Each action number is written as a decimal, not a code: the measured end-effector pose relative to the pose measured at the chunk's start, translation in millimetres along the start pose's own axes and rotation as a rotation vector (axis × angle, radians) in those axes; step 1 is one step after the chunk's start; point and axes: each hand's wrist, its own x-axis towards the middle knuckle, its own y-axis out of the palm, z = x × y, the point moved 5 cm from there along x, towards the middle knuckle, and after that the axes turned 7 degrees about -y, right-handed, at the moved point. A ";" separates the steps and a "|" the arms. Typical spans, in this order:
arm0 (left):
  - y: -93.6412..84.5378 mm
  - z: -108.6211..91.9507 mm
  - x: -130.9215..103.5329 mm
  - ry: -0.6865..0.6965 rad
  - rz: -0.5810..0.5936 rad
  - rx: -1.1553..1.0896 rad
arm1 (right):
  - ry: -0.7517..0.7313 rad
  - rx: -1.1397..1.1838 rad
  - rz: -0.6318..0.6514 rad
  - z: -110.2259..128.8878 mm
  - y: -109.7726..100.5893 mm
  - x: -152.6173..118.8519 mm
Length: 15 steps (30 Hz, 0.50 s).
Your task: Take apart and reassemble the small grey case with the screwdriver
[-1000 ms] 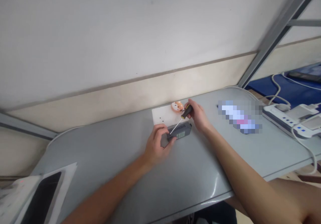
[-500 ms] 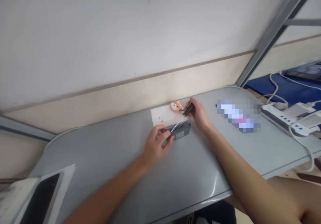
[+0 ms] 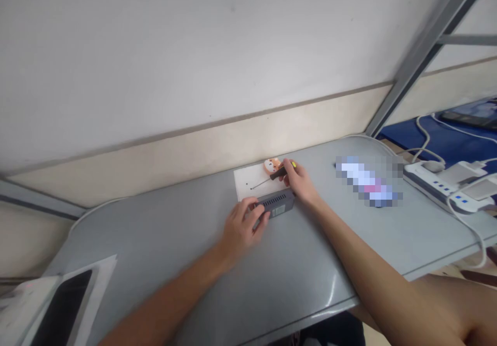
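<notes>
My left hand (image 3: 245, 222) is closed around the left end of a dark grey box-shaped device (image 3: 286, 204), which has a row of vent slots on top and a pale label on its side. In my right hand (image 3: 297, 178) is a screwdriver (image 3: 278, 174) with a black and yellow handle. Its thin shaft points down and left, and the tip is at one of the small dark specks, perhaps screws, on a white sheet of paper (image 3: 243, 178). An orange and white animal-face item (image 3: 271, 166) sits behind, partly covered by my right fingers.
On the right of the grey desk (image 3: 163, 232) lies a pixelated phone-like object (image 3: 367, 183). Beyond it stands a white power strip (image 3: 438, 185) with plugs and cables. A dark phone (image 3: 64, 304) rests on papers at the lower left. The wall borders the desk's back.
The screwdriver tip has left the device's top and moved up and left onto the paper by a dark speck. My right hand has shifted slightly left; my left hand still holds the device.
</notes>
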 end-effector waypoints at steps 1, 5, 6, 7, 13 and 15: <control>0.0 -0.4 -0.2 0.003 0.003 0.004 | 0.004 0.008 0.006 -0.4 0.4 0.0; 0.7 1.5 -1.5 -0.027 0.000 -0.023 | 0.014 0.047 0.010 -1.5 0.0 1.4; 1.1 3.1 -1.4 -0.048 0.001 -0.052 | 0.005 0.065 -0.001 -0.9 -1.3 2.2; 1.7 5.1 -1.1 -0.076 0.008 -0.096 | -0.004 0.085 -0.016 -0.3 -2.9 3.2; 5.1 18.4 4.5 -0.262 0.051 -0.400 | 0.016 0.273 -0.112 -4.9 -16.6 11.3; 5.6 21.5 6.2 -0.300 0.052 -0.442 | 0.032 0.337 -0.154 -9.4 -21.5 13.9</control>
